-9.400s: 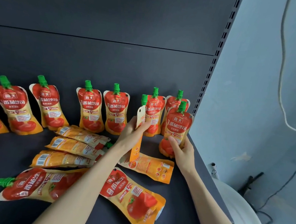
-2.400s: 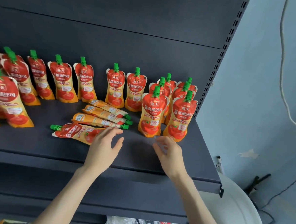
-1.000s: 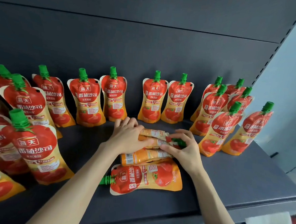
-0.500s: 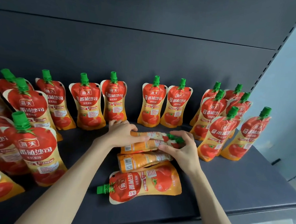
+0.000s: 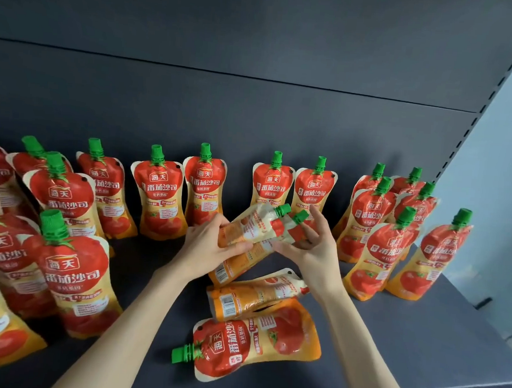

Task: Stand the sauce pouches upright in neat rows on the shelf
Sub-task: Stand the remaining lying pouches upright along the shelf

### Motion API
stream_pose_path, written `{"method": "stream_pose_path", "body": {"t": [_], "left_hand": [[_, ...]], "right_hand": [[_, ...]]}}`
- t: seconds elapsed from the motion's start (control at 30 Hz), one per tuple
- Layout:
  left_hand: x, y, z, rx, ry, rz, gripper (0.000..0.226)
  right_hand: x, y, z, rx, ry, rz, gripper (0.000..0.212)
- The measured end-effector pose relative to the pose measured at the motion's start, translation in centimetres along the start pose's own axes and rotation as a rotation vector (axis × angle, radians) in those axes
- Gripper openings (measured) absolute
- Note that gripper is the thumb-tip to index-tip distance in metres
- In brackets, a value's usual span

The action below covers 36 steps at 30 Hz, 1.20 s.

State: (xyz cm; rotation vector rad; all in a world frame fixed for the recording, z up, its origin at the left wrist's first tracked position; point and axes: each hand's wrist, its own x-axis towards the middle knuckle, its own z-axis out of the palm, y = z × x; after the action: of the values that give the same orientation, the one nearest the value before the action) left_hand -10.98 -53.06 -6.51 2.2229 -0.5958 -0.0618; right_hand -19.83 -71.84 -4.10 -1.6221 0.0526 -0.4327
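**A:** Where are the sauce pouches, and what are the hands doing?

**B:** Two lifted pouches (image 5: 254, 225) are tilted above the shelf (image 5: 420, 341), caps up and to the right; the left hand (image 5: 211, 248) grips their bases; the right hand (image 5: 314, 252) pinches them near the necks; a barcode-up pouch (image 5: 250, 298) and a face-up pouch (image 5: 256, 342) lie flat below; the back row (image 5: 158, 193) stands upright.

**A:** How will they handle?

**B:** Probably light, soft and slick; the filling likely slumps, so the body buckles if squeezed; the stiff neck below the cap steers best, while the spread base needs pressing flat to stand.

**A:** And the room to move?

**B:** There is a gap in the back row just behind the hands; bare shelf lies to the front right; the right cluster (image 5: 375, 247) stands close and could topple at a nudge; the face-up pouch lies near the front lip.
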Motion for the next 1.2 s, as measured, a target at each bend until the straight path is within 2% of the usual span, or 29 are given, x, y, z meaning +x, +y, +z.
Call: {"method": "stream_pose_path", "body": {"t": [0.1,0.2,0.3,0.43,0.6,0.73,0.8,0.9,0.97,1.1,1.2], "left_hand": [[-0.2,0.3,0.0,-0.096,0.066,0.011,0.071],[-0.5,0.7,-0.3,-0.240,0.136,0.021,0.066],[-1.1,1.3,-0.4,-0.375,0.268,0.031,0.061],[-1.3,1.2,0.1,-0.414,0.371,0.028,0.050],[-1.8,0.4,1.8,-0.381,0.418,-0.013,0.059],[-1.7,0.3,2.2,-0.374,0.444,-0.009,0.069],[-1.8,0.6,2.1,-0.387,0.477,0.006,0.071],[-1.9,1.7,1.6,-0.393,0.549,0.051,0.073],[-1.7,2.3,1.2,-0.378,0.603,0.068,0.077],[-1.4,2.9,1.3,-0.305,0.664,0.081,0.084],[-1.6,3.0,1.3,-0.295,0.611,0.093,0.082]], "right_hand": [[0.5,-0.3,0.9,0.068,-0.028,-0.007,0.081],[1.1,-0.6,1.9,0.063,0.003,-0.064,0.074],[1.9,-1.5,2.5,-0.083,0.067,-0.202,0.066],[3.0,-2.2,2.6,-0.260,0.096,-0.298,0.059],[2.7,-0.7,2.3,-0.310,0.102,-0.267,0.044],[3.1,-0.4,1.8,-0.264,-0.007,-0.206,0.037],[3.0,-0.6,1.8,-0.184,-0.090,-0.142,0.038],[2.9,-1.0,2.1,0.088,-0.222,0.057,0.037],[2.9,-1.1,2.1,0.179,-0.255,0.142,0.040],[3.1,-0.8,2.0,0.207,-0.281,0.149,0.038],[3.3,-0.6,1.7,0.169,-0.352,0.119,0.042]]}}
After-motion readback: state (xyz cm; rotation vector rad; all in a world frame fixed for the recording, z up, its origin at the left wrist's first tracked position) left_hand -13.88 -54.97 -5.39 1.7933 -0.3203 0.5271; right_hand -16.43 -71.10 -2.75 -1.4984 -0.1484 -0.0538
